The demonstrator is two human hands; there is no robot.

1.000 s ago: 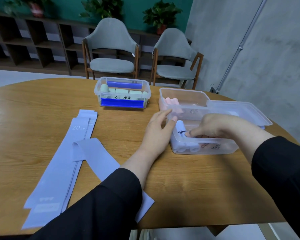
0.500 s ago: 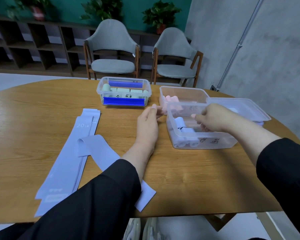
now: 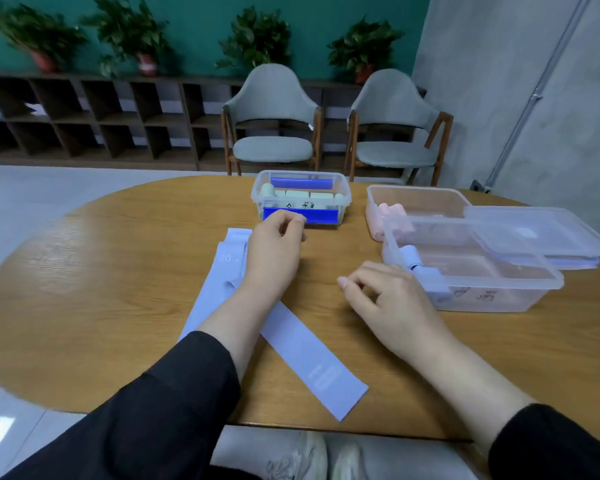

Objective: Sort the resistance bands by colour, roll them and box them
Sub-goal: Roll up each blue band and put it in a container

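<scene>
Flat lavender resistance bands (image 3: 219, 271) lie on the wooden table (image 3: 118, 306), one strip (image 3: 312, 362) running toward the near edge under my left forearm. My left hand (image 3: 274, 251) hovers over the bands' far end, fingers loosely curled, holding nothing. My right hand (image 3: 388, 303) hangs relaxed and empty just left of the near clear box (image 3: 499, 292), which holds rolled lavender bands (image 3: 420, 268). A second clear box (image 3: 420, 199) behind it holds pink rolls (image 3: 390, 211). A third box (image 3: 343, 202) with blue clips holds pale green rolls (image 3: 298, 195).
A clear lid (image 3: 541, 233) rests over more flat bands at the far right. Two grey chairs (image 3: 274, 133) stand beyond the table, with dark shelving (image 3: 84, 116) and potted plants behind. My shoes (image 3: 309, 455) show below the near table edge.
Both hands have left the near box: the right came out of it and drew back leftward, the left moved left over the flat lavender bands. The camera view has shifted.
</scene>
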